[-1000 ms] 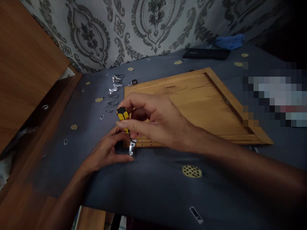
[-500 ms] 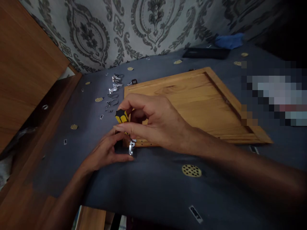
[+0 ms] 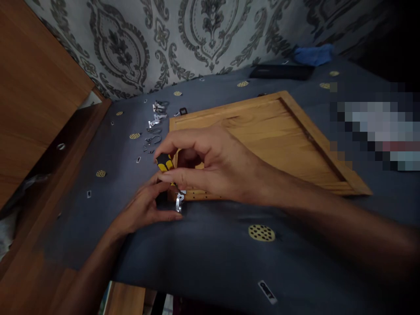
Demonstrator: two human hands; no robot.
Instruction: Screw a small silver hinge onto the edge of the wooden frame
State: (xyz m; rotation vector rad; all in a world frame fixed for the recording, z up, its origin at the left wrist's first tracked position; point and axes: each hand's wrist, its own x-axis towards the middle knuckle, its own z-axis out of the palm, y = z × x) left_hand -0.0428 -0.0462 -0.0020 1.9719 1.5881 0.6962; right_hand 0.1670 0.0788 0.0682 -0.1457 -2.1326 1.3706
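My right hand (image 3: 210, 164) pinches the black and yellow handle of a screwdriver (image 3: 164, 162) between thumb and fingers. The tool points down at a small silver metal hinge (image 3: 179, 202) on the near left corner of a framed wooden panel (image 3: 259, 131). Thumb and fingers of my left hand (image 3: 147, 203) close around that hinge from the left, by the panel's edge. A row of small dark holes runs along the panel's near edge. My right hand hides part of the panel's left side.
Several metal hinges and hooks (image 3: 154, 124) lie in a row left of the panel, with small screws nearby. Behind are a black flat case (image 3: 282, 71) and a blue cloth (image 3: 313, 54). A wooden cabinet (image 3: 39, 78) borders the left. Patterned dark cloth covers the surface.
My right hand has turned slightly at the screwdriver, whose handle tilts a little differently. My left hand and the hinge stay where they were.
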